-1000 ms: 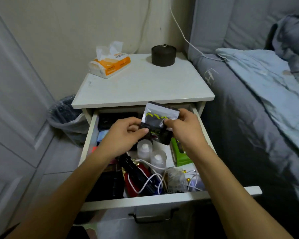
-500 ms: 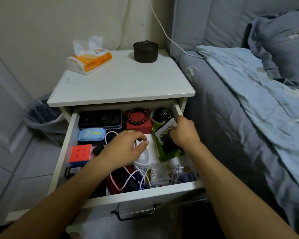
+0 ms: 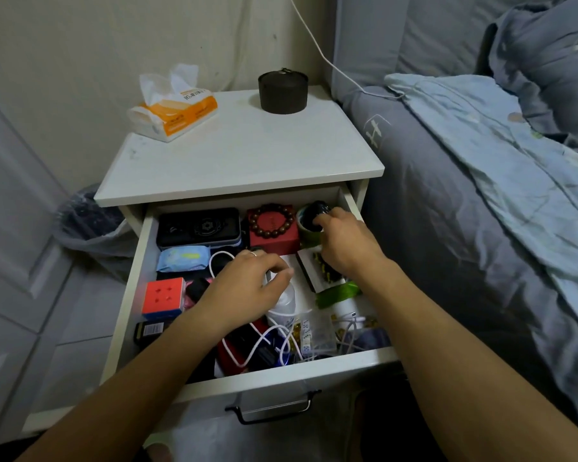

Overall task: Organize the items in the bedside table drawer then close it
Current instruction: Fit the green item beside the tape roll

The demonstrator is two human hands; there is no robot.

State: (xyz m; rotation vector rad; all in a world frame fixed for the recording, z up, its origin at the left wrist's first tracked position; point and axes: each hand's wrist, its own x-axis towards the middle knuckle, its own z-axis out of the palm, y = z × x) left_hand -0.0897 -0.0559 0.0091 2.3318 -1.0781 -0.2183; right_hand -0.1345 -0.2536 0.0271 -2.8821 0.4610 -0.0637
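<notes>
The white bedside table's drawer stands pulled open and is full of small items. My left hand reaches into the middle of it, and its curled fingers grip the top of a small white bottle. At the back right corner, my right hand has its fingertips closed on a black round object that sits in a green ring. A black foil packet lies on a green box just below my right wrist. A black tin case, a red box with a bead bracelet, a blue wipes pack and a red cube fill the back and left.
White cables and a clear bag of dice tangle at the drawer's front. A tissue pack and a dark round tin stand on the tabletop. The bed presses close on the right, and a bin stands on the left.
Both hands held the foil packet above the drawer. It now lies on the green box. My right hand went to the back right corner and my left hand dropped onto the white bottle.
</notes>
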